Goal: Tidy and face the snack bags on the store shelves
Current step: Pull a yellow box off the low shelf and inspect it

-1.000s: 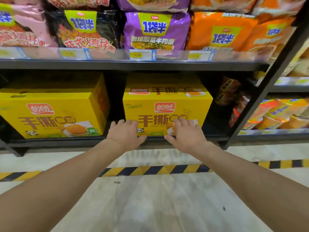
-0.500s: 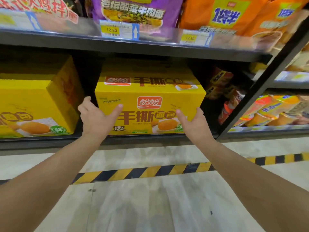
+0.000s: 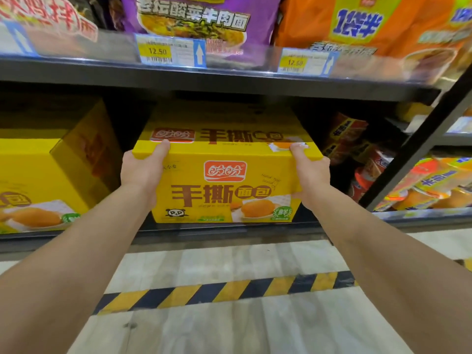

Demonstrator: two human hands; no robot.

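surface: dark lower shelf (image 3: 229, 229) above pale floor with striped tape (image 3: 224, 292) | yellow box (image 3: 224, 185) at shelf front edge, gaps both sides, upper shelf (image 3: 204, 83) just overhead | left hand (image 3: 141, 169) grasps its top-left corner | right hand (image 3: 310, 172) grasps its top-right corner

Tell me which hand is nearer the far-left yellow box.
Left. The left hand grips the left corner of the middle box, a gap away from the far-left yellow box; the right hand grips the opposite corner, farther off.
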